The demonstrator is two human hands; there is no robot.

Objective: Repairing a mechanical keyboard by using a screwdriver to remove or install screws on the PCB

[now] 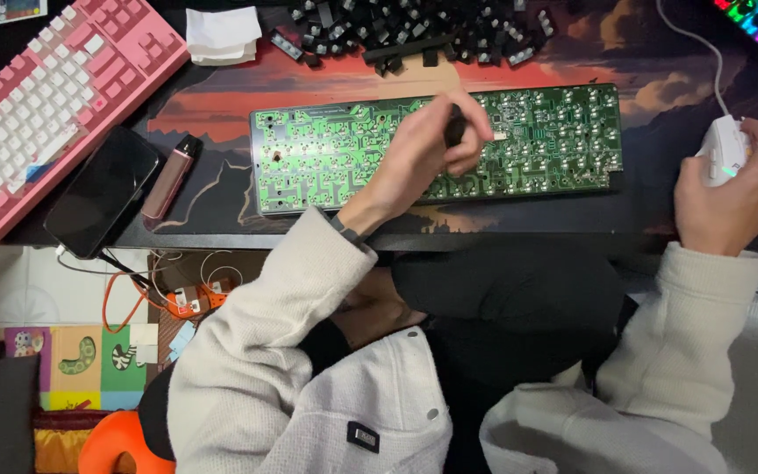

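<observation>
Below, the left hand [427, 149] pinches a dark tool [455, 130] pen-like over the green keyboard circuit board [554, 140], tip down for fine work, while the right hand [734, 197] cups a white mouse [723, 149].

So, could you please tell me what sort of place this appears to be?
Probably a home hobby desk for keyboard building: a bare green keyboard circuit board lies on a desk mat, with a pile of loose black switches behind it and a pink keyboard alongside.

Dark blank phone screen [103, 191] beside pink keyboard [41, 105]; small colourful card [17, 10] top left.
</observation>
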